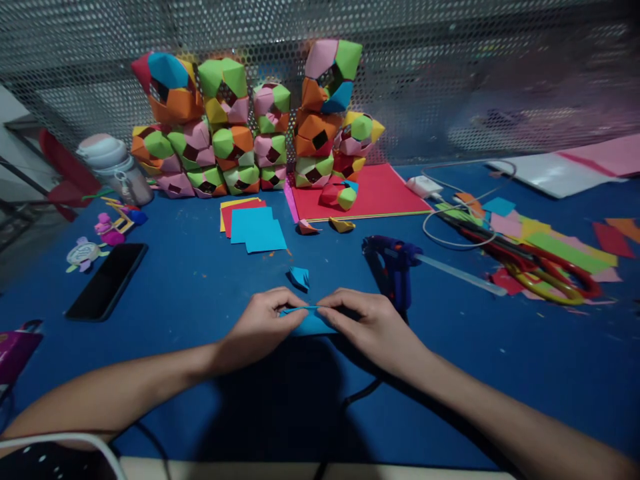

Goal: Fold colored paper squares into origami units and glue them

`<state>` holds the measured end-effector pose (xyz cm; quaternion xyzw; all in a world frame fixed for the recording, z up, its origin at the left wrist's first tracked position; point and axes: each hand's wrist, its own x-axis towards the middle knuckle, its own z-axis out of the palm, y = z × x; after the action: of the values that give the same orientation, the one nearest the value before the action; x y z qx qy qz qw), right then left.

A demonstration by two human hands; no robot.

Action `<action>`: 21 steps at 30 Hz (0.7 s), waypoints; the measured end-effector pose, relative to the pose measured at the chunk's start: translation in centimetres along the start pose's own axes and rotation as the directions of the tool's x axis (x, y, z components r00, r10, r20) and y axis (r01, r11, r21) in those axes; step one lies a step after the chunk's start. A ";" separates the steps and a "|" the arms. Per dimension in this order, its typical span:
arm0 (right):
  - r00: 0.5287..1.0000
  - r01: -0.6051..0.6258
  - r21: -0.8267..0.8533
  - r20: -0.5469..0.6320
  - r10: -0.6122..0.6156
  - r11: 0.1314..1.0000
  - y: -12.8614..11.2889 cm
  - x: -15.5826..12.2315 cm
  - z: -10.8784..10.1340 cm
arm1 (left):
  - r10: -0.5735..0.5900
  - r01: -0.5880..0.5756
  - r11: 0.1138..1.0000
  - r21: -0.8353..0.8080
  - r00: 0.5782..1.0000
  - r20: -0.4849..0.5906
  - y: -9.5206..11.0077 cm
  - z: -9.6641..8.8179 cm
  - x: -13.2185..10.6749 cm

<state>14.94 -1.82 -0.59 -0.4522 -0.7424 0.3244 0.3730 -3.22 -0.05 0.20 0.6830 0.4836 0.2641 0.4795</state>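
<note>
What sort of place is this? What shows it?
Likely a papercraft worktable, though whether home, class or workshop isn't clear. Signs: stacked folded-paper shapes at the back, a glue gun, and scissors among coloured paper scraps.

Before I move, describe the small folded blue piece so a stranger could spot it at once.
On the blue table, find the left hand and right hand pinching blue paper. Just beyond them lies the small folded piece, touched by neither. Unlike the flat blue sheets farther back, it is creased into a raised shape.
</note>
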 end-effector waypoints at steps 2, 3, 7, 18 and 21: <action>1.000 0.015 0.002 0.008 -0.015 1.000 0.0 0.0 0.0 | -0.027 0.028 0.999 -0.043 0.999 0.033 0.0 0.0 0.0; 1.000 0.016 0.005 0.014 -0.016 1.000 0.0 0.0 0.0 | -0.034 0.037 0.997 -0.065 0.998 0.044 0.1 0.0 0.0; 0.997 -0.075 0.006 0.008 0.075 0.997 -0.3 0.2 -0.2 | -0.107 0.111 0.979 -0.173 0.994 0.033 0.0 0.1 0.2; 0.976 -0.217 0.041 0.003 0.217 0.975 -0.5 0.2 -0.1 | -0.175 0.185 0.945 -0.270 0.983 0.059 -0.4 0.4 0.1; 0.978 -0.210 0.048 0.005 0.210 0.976 -0.6 0.2 0.0 | -0.178 0.184 0.950 -0.250 0.983 0.048 -0.3 0.4 0.0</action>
<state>14.60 -1.86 -0.08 -0.5189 -0.6823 0.3801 0.3475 -2.97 -0.18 -0.26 0.5720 0.5004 0.2700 0.5911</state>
